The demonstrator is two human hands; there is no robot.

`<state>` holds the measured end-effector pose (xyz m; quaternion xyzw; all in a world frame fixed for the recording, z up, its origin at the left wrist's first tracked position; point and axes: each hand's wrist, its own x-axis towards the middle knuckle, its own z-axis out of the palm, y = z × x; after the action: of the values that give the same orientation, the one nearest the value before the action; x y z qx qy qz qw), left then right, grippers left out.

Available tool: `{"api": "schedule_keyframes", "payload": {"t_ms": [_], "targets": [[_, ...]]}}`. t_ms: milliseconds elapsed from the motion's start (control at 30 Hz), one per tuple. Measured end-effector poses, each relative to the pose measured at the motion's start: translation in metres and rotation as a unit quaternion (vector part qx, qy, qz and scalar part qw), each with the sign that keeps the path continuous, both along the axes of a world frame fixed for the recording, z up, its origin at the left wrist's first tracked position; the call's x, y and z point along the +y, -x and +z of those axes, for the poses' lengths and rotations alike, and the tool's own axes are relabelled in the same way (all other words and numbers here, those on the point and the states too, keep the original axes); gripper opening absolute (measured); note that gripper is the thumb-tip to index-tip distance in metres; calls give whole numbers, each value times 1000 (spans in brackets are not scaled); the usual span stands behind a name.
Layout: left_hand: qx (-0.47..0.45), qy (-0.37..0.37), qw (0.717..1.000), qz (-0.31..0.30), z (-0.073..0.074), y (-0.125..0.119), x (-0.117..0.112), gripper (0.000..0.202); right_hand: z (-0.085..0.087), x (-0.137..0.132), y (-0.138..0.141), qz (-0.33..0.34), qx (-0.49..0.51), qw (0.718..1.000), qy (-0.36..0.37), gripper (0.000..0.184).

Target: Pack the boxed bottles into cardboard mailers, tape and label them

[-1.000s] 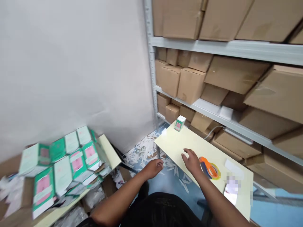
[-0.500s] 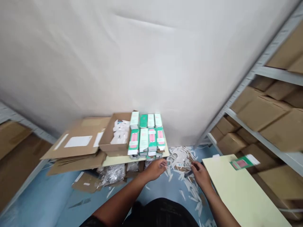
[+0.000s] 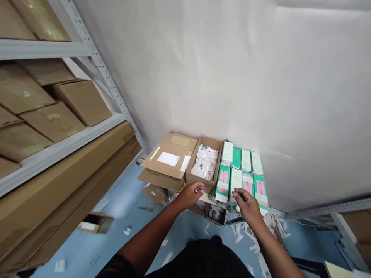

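My left hand (image 3: 190, 194) hovers with fingers loosely curled, holding nothing, just in front of an open cardboard box (image 3: 193, 178) filled with small white packets (image 3: 205, 163). My right hand (image 3: 247, 203) is open, its fingers apart, right in front of a stack of green and white cartons with pink panels (image 3: 241, 173). Both the box and the cartons rest on a low pale table against the white wall.
Flattened cardboard with a white label (image 3: 169, 158) lies left of the box. A metal shelf rack (image 3: 58, 143) loaded with brown boxes fills the left side. White paper scraps (image 3: 272, 226) litter the blue floor. Another rack's frame (image 3: 333, 210) shows at the lower right.
The view has swung left, away from the pale table with the tape roll, toward the cartons and the left rack. Both hands came off that table and now hover before the cartons and box.
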<state>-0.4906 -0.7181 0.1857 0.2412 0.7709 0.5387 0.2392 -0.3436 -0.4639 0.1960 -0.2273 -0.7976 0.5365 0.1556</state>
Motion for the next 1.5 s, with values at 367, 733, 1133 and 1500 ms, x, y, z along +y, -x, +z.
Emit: {"api": "schedule_keyframes", "payload": {"t_ms": [367,733,1133,1500], "targets": [[29,80,968,236,-8,75,-77,31,-15,-41,190,258,-19,966,0,43],[126,271,876,380,-25,165,-175,57,-34,-123,302,325,-31,940,-102,29],[58,159,960,221,-18,274,-258,22,-33,-208,326,201,-64,971,-110,31],[214,20,977,13,94,291,-308,26,63,-168,297,-68,132,937,-315,76]]}}
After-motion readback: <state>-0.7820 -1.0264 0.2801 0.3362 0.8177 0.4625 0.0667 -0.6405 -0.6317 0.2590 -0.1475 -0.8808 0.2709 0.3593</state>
